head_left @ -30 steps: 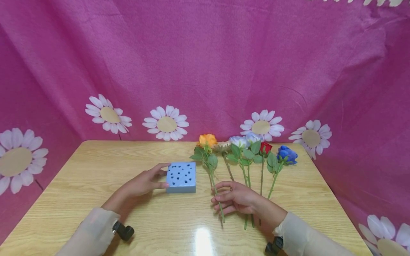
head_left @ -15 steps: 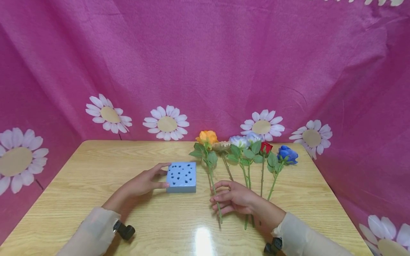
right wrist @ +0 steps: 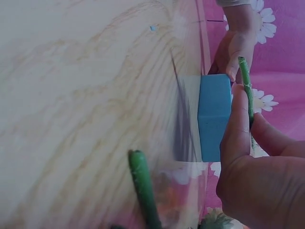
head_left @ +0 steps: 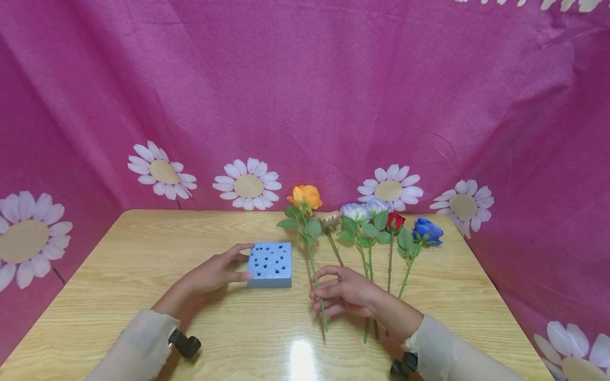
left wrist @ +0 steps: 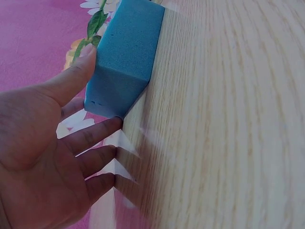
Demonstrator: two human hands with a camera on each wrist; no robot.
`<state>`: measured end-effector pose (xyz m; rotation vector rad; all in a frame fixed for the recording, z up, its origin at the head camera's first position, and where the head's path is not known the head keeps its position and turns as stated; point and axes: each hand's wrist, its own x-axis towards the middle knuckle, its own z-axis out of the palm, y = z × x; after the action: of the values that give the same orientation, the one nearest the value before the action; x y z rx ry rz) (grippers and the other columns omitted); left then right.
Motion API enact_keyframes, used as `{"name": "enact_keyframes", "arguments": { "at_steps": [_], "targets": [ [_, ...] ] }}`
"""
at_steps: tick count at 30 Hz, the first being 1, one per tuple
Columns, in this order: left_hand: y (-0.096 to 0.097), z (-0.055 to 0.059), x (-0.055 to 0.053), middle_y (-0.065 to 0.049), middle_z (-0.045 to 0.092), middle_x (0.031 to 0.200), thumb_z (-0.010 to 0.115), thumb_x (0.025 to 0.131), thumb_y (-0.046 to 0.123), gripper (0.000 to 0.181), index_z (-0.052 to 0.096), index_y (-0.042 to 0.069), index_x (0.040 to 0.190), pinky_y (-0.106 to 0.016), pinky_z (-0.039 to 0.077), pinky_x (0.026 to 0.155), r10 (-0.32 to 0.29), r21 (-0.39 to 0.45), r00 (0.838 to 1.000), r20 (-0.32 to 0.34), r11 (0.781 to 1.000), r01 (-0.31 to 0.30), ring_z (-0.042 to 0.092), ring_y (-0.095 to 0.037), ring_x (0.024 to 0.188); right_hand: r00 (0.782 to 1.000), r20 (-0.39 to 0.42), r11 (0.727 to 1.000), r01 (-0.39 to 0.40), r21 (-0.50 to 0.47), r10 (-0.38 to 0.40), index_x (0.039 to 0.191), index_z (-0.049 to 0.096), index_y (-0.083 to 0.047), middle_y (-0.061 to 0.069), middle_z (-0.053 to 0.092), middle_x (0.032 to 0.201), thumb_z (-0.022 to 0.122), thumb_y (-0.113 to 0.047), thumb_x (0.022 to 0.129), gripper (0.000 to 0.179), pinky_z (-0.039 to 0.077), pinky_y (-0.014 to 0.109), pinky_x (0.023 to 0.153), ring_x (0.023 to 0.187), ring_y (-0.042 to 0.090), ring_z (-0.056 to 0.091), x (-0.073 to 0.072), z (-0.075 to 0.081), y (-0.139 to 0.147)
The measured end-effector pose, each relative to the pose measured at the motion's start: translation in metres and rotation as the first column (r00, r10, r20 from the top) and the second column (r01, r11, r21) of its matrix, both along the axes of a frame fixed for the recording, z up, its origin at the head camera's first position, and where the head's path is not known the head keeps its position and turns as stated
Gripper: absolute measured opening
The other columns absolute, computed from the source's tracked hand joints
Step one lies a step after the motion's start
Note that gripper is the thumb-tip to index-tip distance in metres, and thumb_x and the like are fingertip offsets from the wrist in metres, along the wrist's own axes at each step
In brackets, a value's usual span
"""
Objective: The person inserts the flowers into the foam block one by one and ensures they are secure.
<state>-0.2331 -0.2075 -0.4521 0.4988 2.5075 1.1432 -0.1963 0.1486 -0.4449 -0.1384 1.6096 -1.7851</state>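
A light blue foam block [head_left: 270, 263] with several holes in its top lies on the wooden table. My left hand [head_left: 212, 272] holds it at its left side; in the left wrist view the thumb rests against the block [left wrist: 126, 50] and the fingers reach its lower corner. To the right, my right hand [head_left: 350, 292] pinches the green stem of an artificial orange flower [head_left: 305, 197]. Its bloom is tilted up at the far end, away from me. The right wrist view shows the lower stem [right wrist: 246, 81] between thumb and fingers, with the cut end free.
Right of the orange flower lie a beige flower [head_left: 330, 219], pale lilac flowers [head_left: 356, 211], a red rose [head_left: 395, 220] and a blue rose [head_left: 427, 231], stems toward me. A pink curtain [head_left: 305, 106] with printed daisies hangs behind the table [head_left: 190, 227].
The orange bloom has risen and shifted slightly left as my right hand moves a little left with the stem. My left hand and the block stay in place.
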Motion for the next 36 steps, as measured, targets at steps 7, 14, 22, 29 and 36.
{"name": "enact_keyframes", "arguments": {
  "at_steps": [7, 14, 22, 29, 36],
  "targets": [
    [0.0, 0.0, 0.001, -0.02, 0.055, 0.148, 0.075, 0.094, 0.04, 0.079, 0.034, 0.023, 0.159, -0.068, 0.027, 0.117, -0.001, 0.001, 1.0, -0.001, 1.0, 0.001, 0.041, -0.044, 0.145, 0.999, -0.038, 1.0, 0.003, 0.021, -0.002, 0.136, 0.045, 0.004, 0.016, 0.075, 0.107, 0.061, 0.003, 0.1, 0.039, 0.063, 0.04, 0.072, 0.086, 0.026, 0.076, -0.002, 0.003, -0.005],
    [0.0, 0.001, 0.0, -0.02, 0.057, 0.147, 0.075, 0.094, 0.039, 0.079, 0.035, 0.022, 0.159, -0.069, 0.025, 0.117, -0.005, 0.001, 1.0, -0.007, 1.0, 0.005, 0.041, -0.044, 0.145, 0.998, -0.055, 1.0, 0.017, 0.026, -0.016, 0.134, 0.046, 0.004, 0.026, 0.072, 0.114, 0.062, 0.004, 0.099, 0.039, 0.063, 0.041, 0.073, 0.088, 0.029, 0.076, -0.004, 0.006, -0.011],
    [0.0, 0.001, 0.0, -0.02, 0.057, 0.146, 0.075, 0.095, 0.037, 0.078, 0.035, 0.021, 0.159, -0.069, 0.024, 0.117, -0.005, 0.002, 1.0, -0.005, 1.0, 0.005, 0.041, -0.044, 0.145, 0.995, -0.1, 0.999, 0.027, 0.047, -0.022, 0.136, 0.044, 0.006, 0.029, 0.071, 0.116, 0.061, 0.005, 0.099, 0.04, 0.063, 0.038, 0.069, 0.086, 0.029, 0.076, -0.006, 0.01, -0.02],
    [0.001, 0.002, 0.0, -0.021, 0.057, 0.145, 0.075, 0.095, 0.036, 0.077, 0.034, 0.019, 0.159, -0.069, 0.025, 0.117, -0.019, 0.003, 1.0, -0.021, 1.0, 0.019, 0.042, -0.045, 0.144, 0.991, -0.129, 0.998, 0.027, 0.054, -0.02, 0.136, 0.045, 0.005, 0.031, 0.07, 0.118, 0.062, 0.004, 0.1, 0.04, 0.063, 0.039, 0.07, 0.087, 0.028, 0.077, -0.008, 0.013, -0.025],
    [0.002, 0.002, 0.0, -0.02, 0.056, 0.148, 0.075, 0.094, 0.037, 0.078, 0.034, 0.023, 0.159, -0.069, 0.023, 0.118, 0.0, 0.008, 1.0, 0.016, 1.0, -0.001, 0.04, -0.044, 0.145, 0.986, -0.167, 0.997, 0.037, 0.067, -0.026, 0.134, 0.046, 0.005, 0.031, 0.07, 0.117, 0.063, 0.003, 0.099, 0.038, 0.063, 0.038, 0.069, 0.086, 0.028, 0.076, -0.011, 0.015, -0.032]
  ]
}}
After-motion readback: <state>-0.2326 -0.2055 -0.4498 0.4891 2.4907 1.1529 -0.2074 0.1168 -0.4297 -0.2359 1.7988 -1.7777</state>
